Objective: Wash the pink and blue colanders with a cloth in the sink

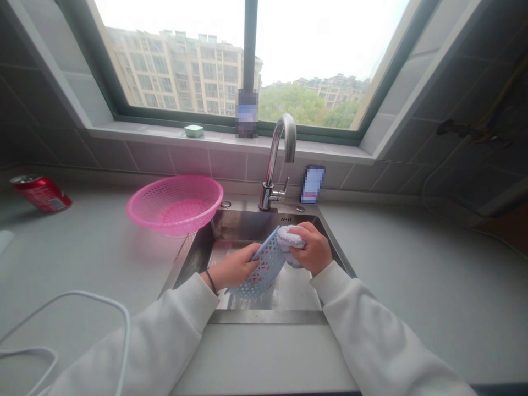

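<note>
Over the steel sink [272, 317], my left hand [237, 268] is closed on the rim of a light blue plastic basket [264, 275]. The basket is tilted, its perforated wall turned toward me. In my right hand [314, 248] a white cloth [291, 242] is bunched up, and it presses against the basket's upper right edge. Part of the cloth is hidden behind my fingers. A chrome faucet [271, 165] rises behind the basket; I see no water coming from its spout.
Left of the sink, a pink plastic basket [175, 206] rests on the counter by the sink's edge. Farther left lies a tilted red can [41, 192]. A white cable [91, 295] loops at the lower left. One phone [312, 184] leans on the wall; a small green box [193, 131] sits on the sill.
</note>
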Demonstrator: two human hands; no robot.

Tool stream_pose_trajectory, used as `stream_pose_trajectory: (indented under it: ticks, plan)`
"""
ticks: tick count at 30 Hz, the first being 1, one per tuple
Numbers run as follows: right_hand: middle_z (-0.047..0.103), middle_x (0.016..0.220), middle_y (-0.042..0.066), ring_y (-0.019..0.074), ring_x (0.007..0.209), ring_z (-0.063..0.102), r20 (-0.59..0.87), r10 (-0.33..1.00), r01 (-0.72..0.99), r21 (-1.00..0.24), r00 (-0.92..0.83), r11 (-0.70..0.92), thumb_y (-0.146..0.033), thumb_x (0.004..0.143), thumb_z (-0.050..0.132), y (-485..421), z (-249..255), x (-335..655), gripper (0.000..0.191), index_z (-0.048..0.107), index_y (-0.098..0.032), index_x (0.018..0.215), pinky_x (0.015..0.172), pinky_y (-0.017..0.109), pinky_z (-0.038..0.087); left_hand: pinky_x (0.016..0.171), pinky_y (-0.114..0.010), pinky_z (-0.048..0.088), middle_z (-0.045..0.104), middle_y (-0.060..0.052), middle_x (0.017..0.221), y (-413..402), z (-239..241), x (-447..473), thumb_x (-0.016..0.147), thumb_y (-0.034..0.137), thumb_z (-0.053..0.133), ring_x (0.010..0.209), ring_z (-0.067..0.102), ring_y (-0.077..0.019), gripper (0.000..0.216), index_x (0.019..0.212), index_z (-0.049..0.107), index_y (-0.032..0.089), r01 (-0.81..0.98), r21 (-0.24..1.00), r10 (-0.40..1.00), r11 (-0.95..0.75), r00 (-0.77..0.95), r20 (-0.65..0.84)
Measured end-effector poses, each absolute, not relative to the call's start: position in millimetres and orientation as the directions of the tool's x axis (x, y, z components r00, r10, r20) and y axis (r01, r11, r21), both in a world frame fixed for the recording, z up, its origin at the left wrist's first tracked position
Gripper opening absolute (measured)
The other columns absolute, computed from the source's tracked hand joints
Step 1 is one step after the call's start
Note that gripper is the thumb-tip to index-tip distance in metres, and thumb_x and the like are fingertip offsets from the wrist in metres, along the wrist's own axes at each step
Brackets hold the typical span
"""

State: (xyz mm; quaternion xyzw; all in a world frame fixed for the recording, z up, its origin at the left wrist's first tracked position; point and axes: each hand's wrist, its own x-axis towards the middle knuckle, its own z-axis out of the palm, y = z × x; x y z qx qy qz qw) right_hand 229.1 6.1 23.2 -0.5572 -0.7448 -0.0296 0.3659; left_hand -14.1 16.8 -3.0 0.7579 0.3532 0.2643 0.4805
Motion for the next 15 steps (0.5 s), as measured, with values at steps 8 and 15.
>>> stream_pose_trajectory:
  ticks: [8, 15]
  plan:
    - [0.071, 0.103, 0.006, 0.0204, 0.083, 0.071, 0.683, 0.653, 0.715, -0.273, -0.327, 0.644, -0.021, 0.072, 0.066, -3.3, 25.5, 223.4, 0.028, 0.076, -0.025, 0.097, 0.072, 0.029, 0.057, 0.087, -0.035, 0.049, 0.068, -0.004, 0.101, 16.7, -1.9, -11.5, 0.076, 0.009, 0.048, 0.096, 0.062, -0.023, 0.033, 0.104, 0.063, 0.017, 0.3, 0.903, 0.811, -0.307, 0.578, 0.084]
    - [0.071, 0.104, 0.005, 0.0192, 0.082, 0.072, 0.581, 0.679, 0.641, -0.32, -0.45, 0.698, -0.022, 0.071, 0.067, -7.6, 21.7, 212.8, 0.03, 0.075, -0.026, 0.1, 0.073, 0.028, 0.058, 0.086, -0.034, 0.048, 0.066, -0.004, 0.099, 14.7, 3.1, -12.3, 0.076, 0.009, 0.046, 0.093, 0.061, -0.0217, 0.031, 0.102, 0.061, 0.017, 0.313, 0.86, 0.799, -0.402, 0.578, 0.163]
